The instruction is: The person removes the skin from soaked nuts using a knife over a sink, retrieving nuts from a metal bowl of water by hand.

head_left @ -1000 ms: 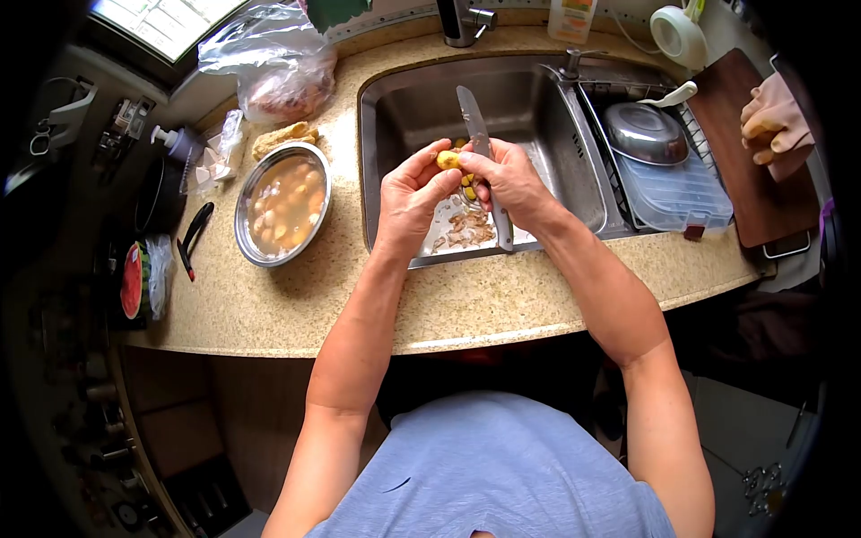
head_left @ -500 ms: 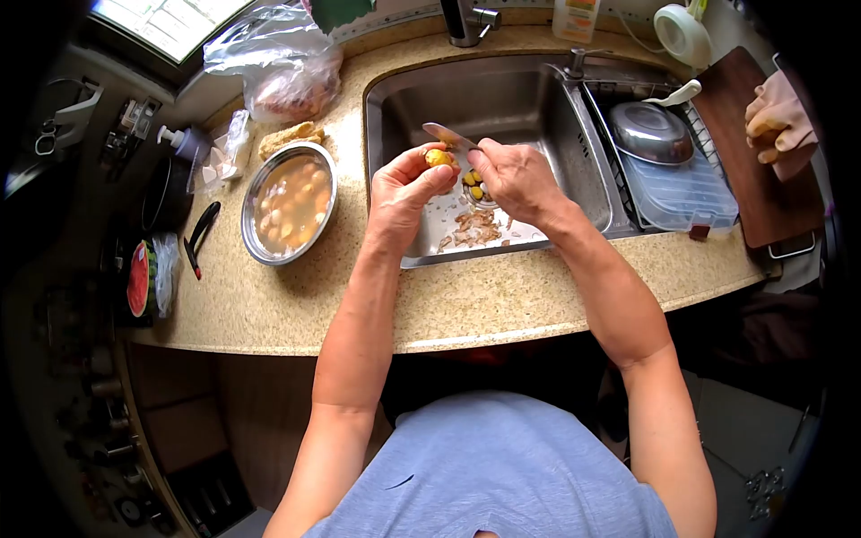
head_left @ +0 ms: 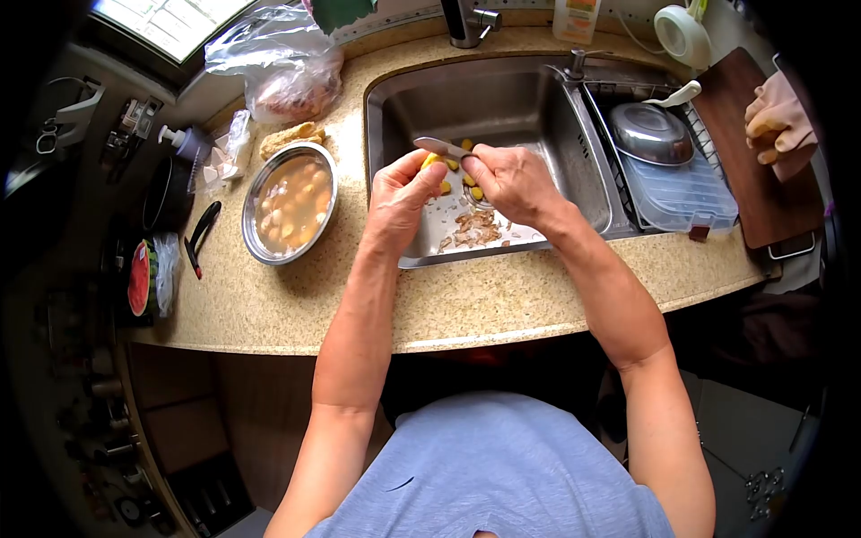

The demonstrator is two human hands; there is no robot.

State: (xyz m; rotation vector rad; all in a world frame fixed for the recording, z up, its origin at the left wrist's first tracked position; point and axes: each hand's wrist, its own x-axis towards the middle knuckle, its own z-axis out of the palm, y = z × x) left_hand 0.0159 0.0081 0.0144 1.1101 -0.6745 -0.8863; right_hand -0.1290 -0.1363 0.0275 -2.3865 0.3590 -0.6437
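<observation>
Over the sink, my left hand (head_left: 399, 193) pinches a small yellow piece of food (head_left: 430, 162). My right hand (head_left: 513, 184) is closed around the handle of a knife (head_left: 442, 147), whose blade points left and lies against or just above the yellow piece. Several yellow pieces (head_left: 476, 192) lie in the sink below the hands, near the drain. Brown peelings (head_left: 473, 229) are scattered on the sink floor close to the front edge. A metal bowl (head_left: 255, 242) of cloudy water with pale round pieces stands on the counter left of the sink.
Left on the counter are a black-handled tool (head_left: 203, 235), a plastic bag (head_left: 291, 85) and a watermelon piece (head_left: 140, 278). The faucet (head_left: 462, 25) rises behind the sink (head_left: 583, 161). At the right are a rack with a metal lid (head_left: 650, 133), a plastic box (head_left: 677, 193) and a brown board (head_left: 762, 170).
The knife has swung from pointing away to pointing left across the yellow piece. More yellow pieces show in the sink, and the held piece looks smaller.
</observation>
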